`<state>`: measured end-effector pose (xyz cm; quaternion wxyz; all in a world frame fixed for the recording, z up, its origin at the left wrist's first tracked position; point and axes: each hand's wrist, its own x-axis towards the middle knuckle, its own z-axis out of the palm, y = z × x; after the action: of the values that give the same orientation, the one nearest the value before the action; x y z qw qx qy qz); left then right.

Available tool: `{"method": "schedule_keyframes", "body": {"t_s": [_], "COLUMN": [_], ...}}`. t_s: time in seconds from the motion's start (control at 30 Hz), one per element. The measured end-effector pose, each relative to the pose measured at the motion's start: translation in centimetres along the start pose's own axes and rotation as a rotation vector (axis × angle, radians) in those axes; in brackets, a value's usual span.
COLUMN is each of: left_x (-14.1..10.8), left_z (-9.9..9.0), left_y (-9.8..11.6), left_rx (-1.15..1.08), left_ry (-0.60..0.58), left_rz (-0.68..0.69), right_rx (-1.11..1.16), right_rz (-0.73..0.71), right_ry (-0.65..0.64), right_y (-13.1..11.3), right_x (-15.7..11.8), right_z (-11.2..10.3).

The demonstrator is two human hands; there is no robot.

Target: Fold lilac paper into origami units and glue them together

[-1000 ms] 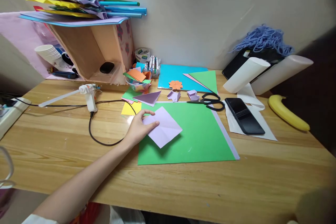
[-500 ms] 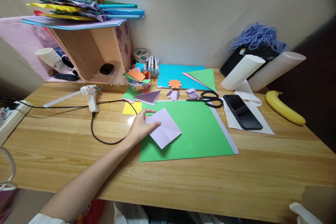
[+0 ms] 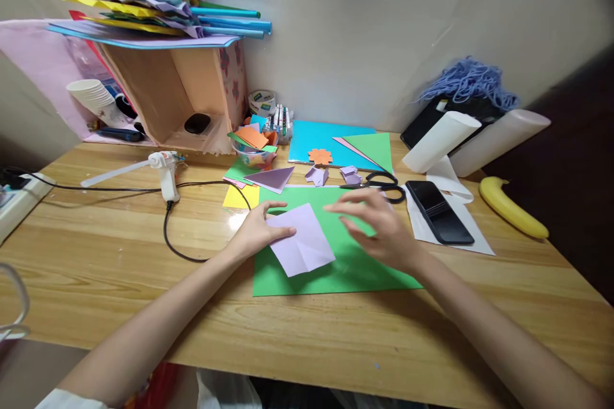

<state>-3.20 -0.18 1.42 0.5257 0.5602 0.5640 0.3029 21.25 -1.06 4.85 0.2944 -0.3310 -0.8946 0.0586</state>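
Note:
My left hand (image 3: 259,228) grips a creased square of light purple paper (image 3: 304,246) at its left corner, thumb on top. The square is held slightly above a green sheet (image 3: 364,271). To its right, my right hand (image 3: 377,225) hovers over the green sheet with fingers apart, holding nothing and a little blurred. Just behind it lie black-handled scissors (image 3: 394,195), partly covered by that hand. Two small folded purple paper pieces (image 3: 317,176) and a folded purple triangle (image 3: 271,179) rest along the green sheet's far edge.
An orange paper flower (image 3: 320,156) lies by a blue sheet (image 3: 307,134). On the left are a glue gun (image 3: 167,176) with its cord and a bowl of paper scraps (image 3: 252,152). A phone (image 3: 439,212) and a banana (image 3: 513,209) lie on the right.
My right hand has come in from the lower right, up to near the purple square. My left hand still holds the paper, which has turned slightly.

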Motion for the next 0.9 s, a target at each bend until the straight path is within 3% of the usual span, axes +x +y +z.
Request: {"method": "schedule_keyframes", "body": {"t_s": [0.13,0.27,0.33,0.4,0.57,0.7,0.9], "left_x": [0.1,-0.1,-0.5,-0.9,-1.6,-1.5,-1.2], "left_z": [-0.1,0.3,0.9,1.4,2.2,2.0,1.7], "left_y": [0.0,0.2,0.4,0.4,0.1,-0.1,0.0], "left_rx": [-0.036,-0.137,-0.29,-0.472,-0.605,-0.539,-0.351], "left_ry": [-0.062,0.031,0.008,-0.096,-0.234,-0.206,-0.066], "left_rz": [-0.011,0.009,-0.013,-0.062,-0.157,-0.141,-0.156], "right_rx": [0.142,0.441,0.44,0.377,0.212,0.212,0.199], "right_rz": [-0.052,0.098,0.147,0.157,0.077,0.022,0.028], "right_ry": [-0.128,0.009,0.096,0.149,0.094,0.086,0.04], "right_y": [0.4,0.0,-0.2,-0.3,-0.2,-0.1,0.1], "right_x": [-0.3,-1.0,-1.2,-1.4,-1.9,-1.8,-1.6], "right_z": [3.9,6.0,6.1,6.0,6.0,6.0,5.8]}}
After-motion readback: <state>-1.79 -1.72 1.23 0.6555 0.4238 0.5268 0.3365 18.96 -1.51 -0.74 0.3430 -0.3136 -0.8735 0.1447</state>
